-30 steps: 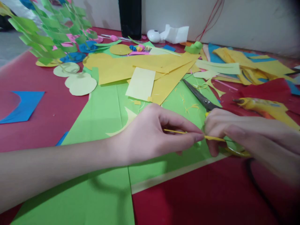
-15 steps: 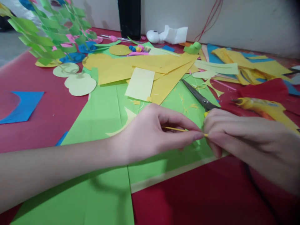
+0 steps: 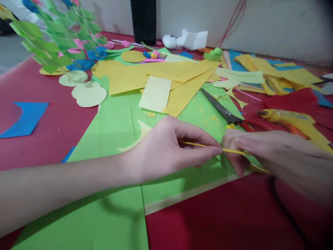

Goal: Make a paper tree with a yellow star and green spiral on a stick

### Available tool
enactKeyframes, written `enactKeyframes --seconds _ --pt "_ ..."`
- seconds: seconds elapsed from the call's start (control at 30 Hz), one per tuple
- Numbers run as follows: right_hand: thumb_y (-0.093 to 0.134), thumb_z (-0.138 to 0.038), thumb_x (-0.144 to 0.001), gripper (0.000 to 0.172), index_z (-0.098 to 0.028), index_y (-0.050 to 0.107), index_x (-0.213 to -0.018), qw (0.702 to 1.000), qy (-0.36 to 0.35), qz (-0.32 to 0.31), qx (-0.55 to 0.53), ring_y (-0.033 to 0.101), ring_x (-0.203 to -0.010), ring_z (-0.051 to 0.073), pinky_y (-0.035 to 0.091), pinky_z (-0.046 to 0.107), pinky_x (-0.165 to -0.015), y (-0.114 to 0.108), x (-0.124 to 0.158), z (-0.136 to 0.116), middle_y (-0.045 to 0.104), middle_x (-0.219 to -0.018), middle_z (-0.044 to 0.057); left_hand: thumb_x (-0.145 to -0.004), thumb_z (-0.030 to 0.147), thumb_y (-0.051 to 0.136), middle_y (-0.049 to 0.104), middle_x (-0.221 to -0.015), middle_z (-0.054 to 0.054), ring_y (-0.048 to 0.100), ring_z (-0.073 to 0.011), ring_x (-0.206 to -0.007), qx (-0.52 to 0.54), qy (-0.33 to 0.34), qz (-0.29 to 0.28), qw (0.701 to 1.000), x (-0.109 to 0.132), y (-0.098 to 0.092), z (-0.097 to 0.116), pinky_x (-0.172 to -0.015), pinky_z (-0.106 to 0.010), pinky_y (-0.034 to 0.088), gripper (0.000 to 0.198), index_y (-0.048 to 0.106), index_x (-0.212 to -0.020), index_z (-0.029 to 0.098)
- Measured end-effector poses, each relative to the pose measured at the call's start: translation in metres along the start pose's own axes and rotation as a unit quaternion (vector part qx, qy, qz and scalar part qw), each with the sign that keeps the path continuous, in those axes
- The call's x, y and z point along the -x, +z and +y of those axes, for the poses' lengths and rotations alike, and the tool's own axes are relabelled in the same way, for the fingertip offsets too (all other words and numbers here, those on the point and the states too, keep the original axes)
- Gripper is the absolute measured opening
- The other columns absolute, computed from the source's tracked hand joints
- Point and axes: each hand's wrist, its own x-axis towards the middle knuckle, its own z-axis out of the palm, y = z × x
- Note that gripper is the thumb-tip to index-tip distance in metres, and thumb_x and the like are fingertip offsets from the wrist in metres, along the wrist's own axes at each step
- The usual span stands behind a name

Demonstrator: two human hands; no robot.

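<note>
A thin yellow paper strip stretches between my two hands above the green paper sheet. My left hand pinches it between thumb and fingertips, with part of it showing inside the curled hand. My right hand is closed on the other end; its fingers partly hide the strip, and a curved yellow piece shows beneath them. Scissors with red handles lie just beyond my right hand. A yellow glue gun rests to their right.
Yellow paper sheets and a pale rectangle lie beyond my hands. Green paper-leaved stems stand at the back left. Pale paper circles and a blue offcut lie at left. A black phone-like slab leans against the wall.
My right hand's grip has shifted and its thumb has drawn back to the right, exposing more of the yellow strip. My left hand is almost still.
</note>
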Motion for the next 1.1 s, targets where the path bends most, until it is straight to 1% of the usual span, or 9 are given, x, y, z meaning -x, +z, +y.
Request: enactKeyframes --seconds 0.1,0.2,0.4,0.47,0.53,0.7,0.9,1.0,1.1 --pt "0.039 -0.051 -0.086 0.046 -0.022 0.057 -0.057 1.0 -0.017 0.0 0.009 0.049 -0.061 0.018 0.041 0.03 -0.058 0.005 0.002 -0.007 0.05 -0.058 0.002 -0.076 0.023 0.062 0.059 -0.051 0.005 0.046 -0.0042 -0.044 -0.008 0.001 0.001 1.0 0.0 0.0 0.0 -0.038 -0.011 0.035 0.013 0.071 -0.073 0.015" --pt "0.037 -0.05 -0.087 0.045 -0.022 0.055 -0.058 0.999 -0.041 -0.017 0.018 0.049 -0.064 0.018 0.04 0.03 -0.06 0.007 0.002 -0.014 0.05 -0.059 0.003 -0.076 0.024 0.061 0.057 -0.05 0.004 0.044 -0.0045 -0.042 -0.016 -0.009 0.001 1.0 0.0 0.0 0.001 -0.036 -0.012 0.032 0.015 0.071 -0.071 0.015" --pt "0.04 -0.029 -0.092 0.03 -0.021 0.049 -0.065 0.988 -0.117 -0.1 0.022 0.048 -0.068 0.011 0.037 0.023 -0.064 0.002 0.001 -0.018 0.049 -0.067 -0.002 -0.075 0.022 0.061 0.055 -0.048 0.003 0.042 -0.005 -0.042 -0.031 -0.012 -0.004 0.999 0.0 0.001 0.001 -0.037 -0.014 0.032 0.015 0.072 -0.07 0.013" --pt "0.041 -0.027 -0.092 0.028 -0.021 0.051 -0.067 0.985 -0.129 -0.112 0.022 0.049 -0.071 0.01 0.036 0.022 -0.066 0.002 0.001 -0.017 0.05 -0.069 -0.003 -0.074 0.022 0.062 0.056 -0.049 0.003 0.042 -0.0056 -0.043 -0.046 -0.014 -0.004 0.999 0.0 0.0 0.0 -0.038 -0.016 0.032 0.014 0.072 -0.071 0.012" --pt "0.04 -0.029 -0.092 0.03 -0.022 0.056 -0.068 0.985 -0.12 -0.123 0.002 0.05 -0.072 0.01 0.036 0.022 -0.068 0.002 0.0 -0.016 0.051 -0.07 -0.003 -0.074 0.022 0.062 0.058 -0.051 0.002 0.044 -0.0064 -0.045 -0.052 -0.015 -0.005 0.999 0.0 0.0 -0.001 -0.04 -0.017 0.034 0.014 0.073 -0.072 0.012" --pt "0.036 -0.04 -0.093 0.038 -0.027 0.067 -0.076 0.984 -0.027 -0.158 -0.084 0.052 -0.073 0.011 0.037 0.024 -0.071 0.001 -0.003 -0.018 0.053 -0.073 -0.003 -0.073 0.023 0.063 0.061 -0.054 0.001 0.046 -0.0061 -0.047 -0.04 -0.028 -0.005 0.999 0.0 -0.001 -0.002 -0.043 -0.016 0.038 0.015 0.073 -0.074 0.012" --pt "0.043 -0.039 -0.089 0.035 -0.02 0.064 -0.069 0.983 -0.053 -0.155 -0.079 0.048 -0.063 0.011 0.036 0.024 -0.063 0.003 -0.006 -0.016 0.051 -0.067 -0.001 -0.072 0.021 0.065 0.062 -0.057 0.001 0.047 -0.0048 -0.049 -0.027 -0.06 0.016 0.998 0.0 0.001 -0.003 -0.045 -0.014 0.039 0.011 0.072 -0.071 0.013" --pt "0.041 -0.041 -0.089 0.037 -0.019 0.061 -0.066 0.987 -0.058 -0.127 -0.079 0.045 -0.059 0.011 0.034 0.025 -0.059 0.003 -0.007 -0.012 0.047 -0.063 -0.002 -0.07 0.023 0.069 0.062 -0.057 0.003 0.047 -0.003 -0.045 0.018 -0.076 0.055 0.995 -0.001 -0.001 -0.003 -0.042 -0.012 0.038 0.01 0.071 -0.075 0.015" --pt "0.039 -0.047 -0.088 0.041 -0.019 0.06 -0.068 0.99 -0.057 -0.091 -0.092 0.043 -0.058 0.012 0.031 0.026 -0.056 0.002 -0.011 -0.009 0.046 -0.062 -0.002 -0.07 0.025 0.07 0.059 -0.054 0.005 0.048 -0.0022 -0.04 0.079 -0.056 0.099 0.99 -0.005 -0.006 0.0 -0.042 -0.013 0.039 0.016 0.068 -0.084 0.017"
